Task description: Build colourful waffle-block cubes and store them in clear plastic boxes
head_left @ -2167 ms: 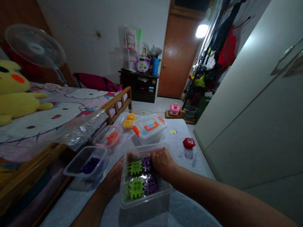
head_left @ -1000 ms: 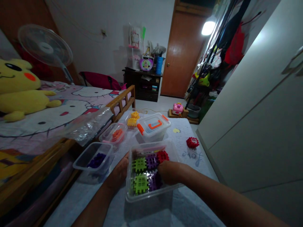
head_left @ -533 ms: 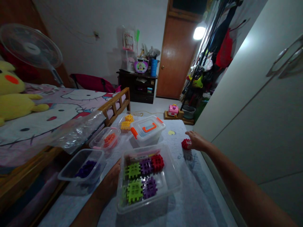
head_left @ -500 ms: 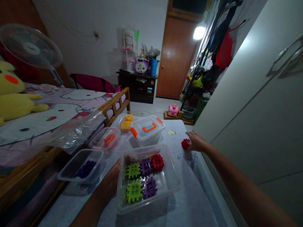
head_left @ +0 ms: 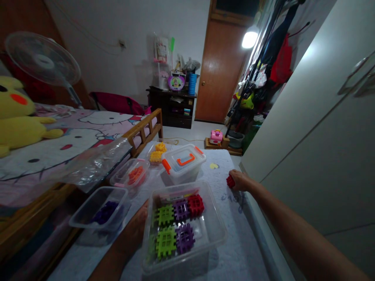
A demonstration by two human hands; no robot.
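On the right of the table my right hand [head_left: 238,180] is closed round a red toy building block [head_left: 230,181], part of which shows past the fingers. My left hand [head_left: 140,220] is against the left side of a clear plastic box [head_left: 215,230]; its fingers are hidden by the box wall. Inside that box lie two green blocks [head_left: 165,242], two purple blocks [head_left: 185,238] and a red block [head_left: 195,205], all window-like squares with notched edges. Farther back stands a lidded clear box [head_left: 183,162] with orange clips and handle.
Along the left are open tubs: one with dark purple pieces [head_left: 106,212], one with orange-red pieces [head_left: 135,175], one with yellow pieces [head_left: 156,156]. A wooden bed rail [head_left: 143,127] borders the table on the left. A white cabinet [head_left: 319,156] rises on the right.
My right hand has closed over the red block on the table, and less of the block shows. My left hand stays by the box. The view has shifted slightly.
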